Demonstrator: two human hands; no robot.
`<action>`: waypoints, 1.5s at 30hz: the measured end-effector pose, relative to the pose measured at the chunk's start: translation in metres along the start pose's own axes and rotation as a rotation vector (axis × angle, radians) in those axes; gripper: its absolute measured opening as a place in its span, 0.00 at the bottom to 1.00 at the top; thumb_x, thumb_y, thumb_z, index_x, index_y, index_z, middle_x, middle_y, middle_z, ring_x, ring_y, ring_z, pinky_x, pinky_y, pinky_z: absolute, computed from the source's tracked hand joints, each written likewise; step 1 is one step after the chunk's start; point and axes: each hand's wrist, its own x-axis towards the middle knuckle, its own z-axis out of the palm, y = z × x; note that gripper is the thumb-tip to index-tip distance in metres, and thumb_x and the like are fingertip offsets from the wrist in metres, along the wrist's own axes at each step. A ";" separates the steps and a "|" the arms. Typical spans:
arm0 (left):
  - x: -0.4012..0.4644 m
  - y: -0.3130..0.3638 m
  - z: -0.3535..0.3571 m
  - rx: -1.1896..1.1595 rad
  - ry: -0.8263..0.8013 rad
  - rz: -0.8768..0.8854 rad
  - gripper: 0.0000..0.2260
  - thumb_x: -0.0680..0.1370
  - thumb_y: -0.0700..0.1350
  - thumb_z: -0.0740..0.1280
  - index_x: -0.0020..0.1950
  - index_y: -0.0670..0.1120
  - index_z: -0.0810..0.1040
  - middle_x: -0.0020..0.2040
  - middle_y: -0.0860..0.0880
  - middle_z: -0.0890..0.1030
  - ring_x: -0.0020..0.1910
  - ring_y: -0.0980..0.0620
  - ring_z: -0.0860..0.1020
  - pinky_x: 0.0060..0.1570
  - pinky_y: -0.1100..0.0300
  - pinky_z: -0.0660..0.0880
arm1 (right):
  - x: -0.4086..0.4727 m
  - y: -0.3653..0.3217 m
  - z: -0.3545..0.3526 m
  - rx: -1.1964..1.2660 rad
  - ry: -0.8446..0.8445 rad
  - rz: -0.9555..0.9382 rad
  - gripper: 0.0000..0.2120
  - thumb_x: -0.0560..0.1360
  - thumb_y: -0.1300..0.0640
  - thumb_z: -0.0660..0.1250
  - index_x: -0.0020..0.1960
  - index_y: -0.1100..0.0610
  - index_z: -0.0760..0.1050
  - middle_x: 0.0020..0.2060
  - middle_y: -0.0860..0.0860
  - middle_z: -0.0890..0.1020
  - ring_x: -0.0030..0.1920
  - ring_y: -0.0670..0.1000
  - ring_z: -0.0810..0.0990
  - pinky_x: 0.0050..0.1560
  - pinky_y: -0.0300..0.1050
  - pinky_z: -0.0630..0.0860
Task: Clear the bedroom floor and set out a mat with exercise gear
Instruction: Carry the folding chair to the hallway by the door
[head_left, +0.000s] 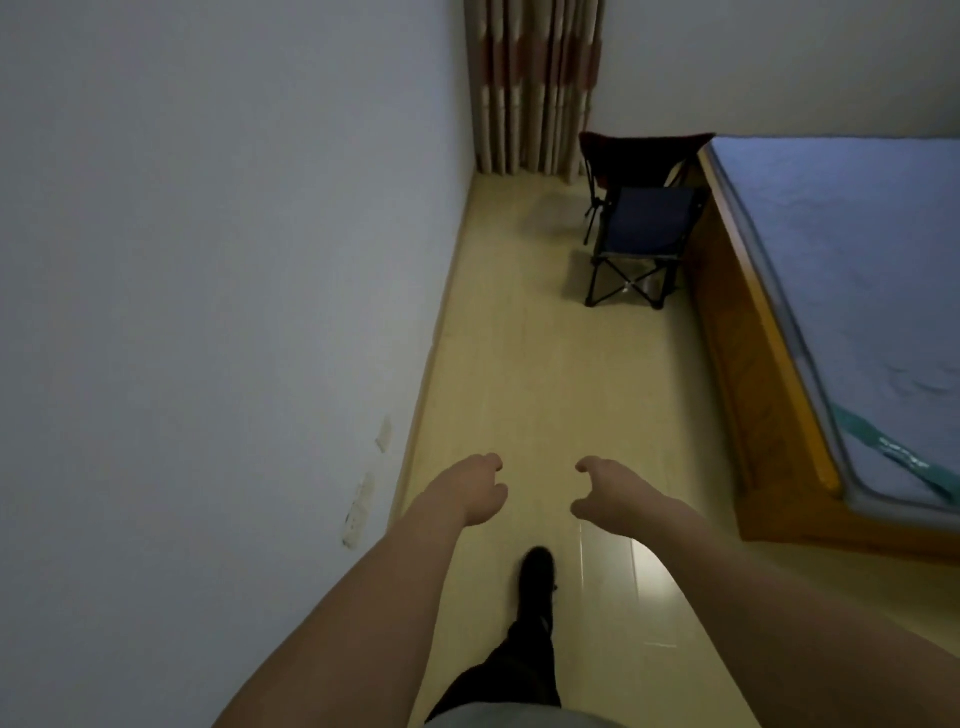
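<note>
- A strip of pale floor (524, 374) is being shown running from 6 o'clock up toward 12 o'clock, bounded on one side by a white wall (208, 234) and its skirting edge at 9 o'clock.
- The other side of the strip is being closed off by the wooden bed frame (748, 364) at 3 o'clock, with a blue mattress (852, 260) lying on it; its near corner is being seen at about 4 o'clock.
- The far end of the passage is being narrowed by two folding chairs at 1 o'clock: a blue folding chair (644, 244) standing just beside the bed frame, and a dark red folding chair (634, 156) right behind it.
- A striped curtain (535, 88) is hanging at 12 o'clock in the corner, reaching down to the floor.
- Open floor is being left between the chairs and the wall.
- The left hand (475, 488) is being held out over the floor at 6 o'clock, fingers loosely curled, gripping and touching nothing.
- The right hand (605, 493) is being held level with it, near but apart, thumb and fingers loosely bent, also holding nothing.
- A leg in dark trousers with a black shoe (537, 571) is being placed on the floor below and between the hands.
- No mat or exercise gear is being shown in this view.
</note>
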 end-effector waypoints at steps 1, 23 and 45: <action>0.035 0.005 -0.015 -0.005 0.000 -0.008 0.22 0.82 0.48 0.56 0.76 0.44 0.61 0.74 0.43 0.66 0.69 0.44 0.69 0.65 0.53 0.69 | 0.030 0.003 -0.021 0.009 0.008 0.008 0.31 0.75 0.54 0.67 0.75 0.56 0.60 0.71 0.56 0.67 0.68 0.56 0.70 0.63 0.46 0.71; 0.570 0.265 -0.279 0.063 -0.027 0.096 0.22 0.81 0.47 0.58 0.74 0.45 0.65 0.72 0.44 0.70 0.69 0.45 0.71 0.66 0.54 0.69 | 0.435 0.155 -0.444 0.102 0.134 0.196 0.28 0.77 0.56 0.65 0.74 0.53 0.61 0.70 0.54 0.69 0.67 0.55 0.71 0.64 0.47 0.73; 0.987 0.416 -0.501 -0.047 -0.072 0.070 0.15 0.79 0.45 0.60 0.65 0.46 0.72 0.57 0.46 0.77 0.51 0.48 0.77 0.47 0.58 0.73 | 0.801 0.220 -0.764 0.091 0.145 0.210 0.21 0.72 0.56 0.64 0.64 0.50 0.70 0.55 0.50 0.76 0.52 0.51 0.77 0.53 0.48 0.78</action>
